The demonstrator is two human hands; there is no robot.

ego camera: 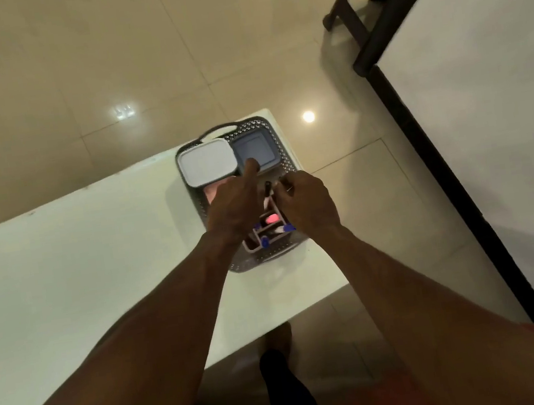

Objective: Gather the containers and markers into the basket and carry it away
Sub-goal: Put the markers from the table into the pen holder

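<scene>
two hands work over a grey perforated plastic basket (pixel 287 161) standing at the far right corner of a smooth white table (pixel 77 256). left hand (pixel 237 206) extends its index finger toward a square blue-grey container (pixel 253 151) at the basket's far right; the other fingers are curled, gripping nothing visible. right hand (pixel 305 202) pinches a dark-capped marker (pixel 267 192), fingers closed on it, above a small divided holder carrying blue-capped markers (pixel 264 242). a white rounded-corner lidded container (pixel 207 162) sits at far left, with a pink item partly hidden beneath. likely risk: the basket stands close to the table edge, so a downward push could tip it; the slim marker could slip through the holes.
</scene>
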